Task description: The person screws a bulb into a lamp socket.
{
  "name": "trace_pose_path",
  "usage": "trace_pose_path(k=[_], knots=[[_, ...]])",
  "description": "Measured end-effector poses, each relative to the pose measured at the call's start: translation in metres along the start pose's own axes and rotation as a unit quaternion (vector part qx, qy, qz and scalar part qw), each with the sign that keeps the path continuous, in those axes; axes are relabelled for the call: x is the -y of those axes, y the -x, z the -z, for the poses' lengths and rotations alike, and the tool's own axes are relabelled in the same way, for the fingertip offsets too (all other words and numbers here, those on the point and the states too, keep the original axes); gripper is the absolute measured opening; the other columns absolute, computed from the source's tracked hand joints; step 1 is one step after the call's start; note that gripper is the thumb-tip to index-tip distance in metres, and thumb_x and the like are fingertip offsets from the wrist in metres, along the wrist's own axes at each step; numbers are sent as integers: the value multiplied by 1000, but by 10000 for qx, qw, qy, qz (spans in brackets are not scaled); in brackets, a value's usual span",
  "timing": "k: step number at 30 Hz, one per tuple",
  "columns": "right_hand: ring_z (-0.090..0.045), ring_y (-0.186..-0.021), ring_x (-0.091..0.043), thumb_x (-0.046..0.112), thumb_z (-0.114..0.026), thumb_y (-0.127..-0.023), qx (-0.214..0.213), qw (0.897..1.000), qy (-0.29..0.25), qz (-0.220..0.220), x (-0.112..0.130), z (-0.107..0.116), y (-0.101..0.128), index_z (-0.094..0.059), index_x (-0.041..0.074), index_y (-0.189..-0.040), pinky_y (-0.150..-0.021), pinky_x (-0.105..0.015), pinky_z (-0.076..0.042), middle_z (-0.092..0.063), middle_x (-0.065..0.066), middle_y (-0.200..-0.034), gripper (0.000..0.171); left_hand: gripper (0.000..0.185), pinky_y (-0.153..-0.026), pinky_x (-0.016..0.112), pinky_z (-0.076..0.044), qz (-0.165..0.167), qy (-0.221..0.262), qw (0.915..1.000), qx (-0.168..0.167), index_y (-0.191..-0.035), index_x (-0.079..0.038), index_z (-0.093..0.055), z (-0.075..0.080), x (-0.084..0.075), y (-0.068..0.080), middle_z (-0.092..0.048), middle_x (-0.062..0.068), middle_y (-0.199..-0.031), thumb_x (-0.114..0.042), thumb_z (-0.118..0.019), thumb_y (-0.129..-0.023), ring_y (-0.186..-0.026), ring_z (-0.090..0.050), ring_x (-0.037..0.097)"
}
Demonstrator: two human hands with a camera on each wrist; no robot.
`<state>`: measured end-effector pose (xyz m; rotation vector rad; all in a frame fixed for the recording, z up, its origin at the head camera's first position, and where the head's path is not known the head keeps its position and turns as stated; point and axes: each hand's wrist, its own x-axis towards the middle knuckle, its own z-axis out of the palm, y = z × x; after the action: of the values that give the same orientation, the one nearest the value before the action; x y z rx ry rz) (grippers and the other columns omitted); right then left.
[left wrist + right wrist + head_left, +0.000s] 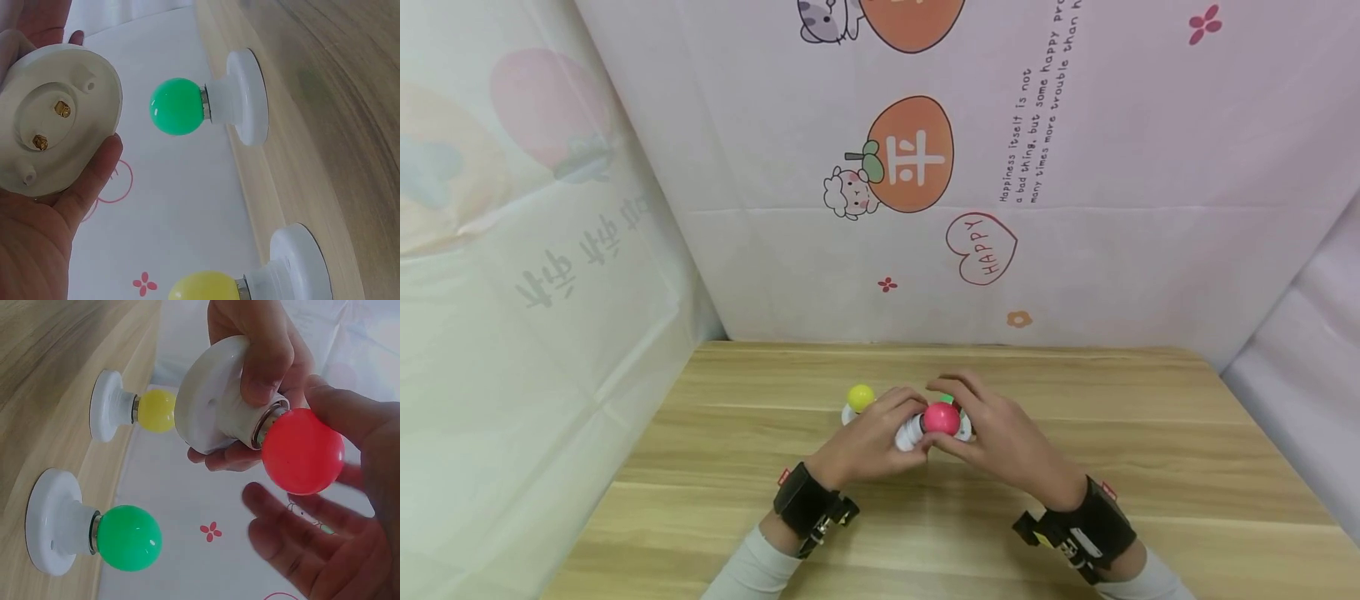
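Note:
My left hand (pixel 868 442) grips a white lamp holder (pixel 209 406), its thumb on the socket neck in the right wrist view. The holder is tilted, raised off the table. In the left wrist view its hollow underside (pixel 59 162) shows two brass screws. A red light bulb (pixel 303 452) sits in the socket, with part of its metal cap visible. My right hand (pixel 1003 437) curves around this bulb, thumb against one side. Two of its fingers (pixel 287 519) are spread below the bulb, apart from it.
Behind the hands, a green bulb (pixel 178 106) in a white holder (pixel 253 97) stands on the wooden table (pixel 715 467). A yellow bulb (pixel 861 397) in another holder (pixel 106 406) stands to its left. A printed white cloth (pixel 775 275) hangs behind the table.

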<state>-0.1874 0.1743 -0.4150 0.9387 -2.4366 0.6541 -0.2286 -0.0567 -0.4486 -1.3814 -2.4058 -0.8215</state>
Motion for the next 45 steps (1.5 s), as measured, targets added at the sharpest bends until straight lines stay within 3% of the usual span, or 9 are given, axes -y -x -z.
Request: trace_pose_path(k=[5, 10, 14, 17, 23, 35, 45], knots=[[-63, -89, -8, 28, -91, -85, 38, 9986, -388, 351, 0, 0, -1, -71, 15, -125, -68, -22, -59, -65, 0, -122, 46, 39, -86, 13, -53, 18, 47, 10000, 20, -128, -10, -66, 1, 0, 0, -65, -2, -124, -24, -77, -93, -110, -58, 9], [-67, -101, -9, 14, -93, -81, 166, 9973, -581, 418, 0, 3, -2, -70, 12, -126, -85, -28, -63, -65, 2, -122, 51, 38, -86, 13, -53, 68, 108, 9999, 35, -127, -10, -66, 2, 0, -1, -65, -2, -123, -23, -76, -93, -109, -58, 9], [-68, -103, -10, 8, -90, -81, 274, 9972, -552, 426, 1, 4, -1, -69, 12, -129, -87, -30, -63, -66, 1, -124, 53, 35, -86, 13, -53, 98, 34, 9999, 35, -124, -10, -66, 1, 1, 0, -65, -2, -122, -20, -75, -91, -109, -58, 9], [-66, -98, -9, 5, -88, -82, 305, 9968, -607, 415, 0, 4, -2, -69, 12, -129, -80, -29, -63, -68, 1, -123, 51, 34, -85, 13, -52, 106, 22, 9999, 45, -122, -10, -66, 1, 1, 0, -65, -2, -121, -20, -75, -91, -108, -58, 8], [-61, -84, -5, 7, -89, -83, 277, 9951, -856, 401, -2, 4, -2, -70, 10, -128, -63, -19, -56, -71, 2, -119, 49, 33, -84, 12, -52, 90, 40, 9999, 31, -121, -11, -66, 1, 1, 1, -65, -3, -120, -20, -74, -90, -106, -57, 8], [-64, -84, -7, 14, -92, -84, 286, 9959, -827, 225, -2, 4, -1, -71, 10, -130, -63, -16, -55, -75, 0, -113, 51, 35, -83, 12, -52, 93, 52, 9999, 42, -123, -11, -66, 0, 1, 1, -65, -3, -122, -20, -74, -90, -108, -58, 7], [-63, -75, -10, 25, -93, -83, 164, 9970, -735, 199, -1, 2, -1, -73, 6, -125, -62, -21, -58, -76, -1, -104, 51, 32, -82, 11, -51, 89, 207, 9997, 87, -122, -10, -67, -1, 2, 1, -64, -3, -119, -23, -75, -93, -105, -57, 7]])
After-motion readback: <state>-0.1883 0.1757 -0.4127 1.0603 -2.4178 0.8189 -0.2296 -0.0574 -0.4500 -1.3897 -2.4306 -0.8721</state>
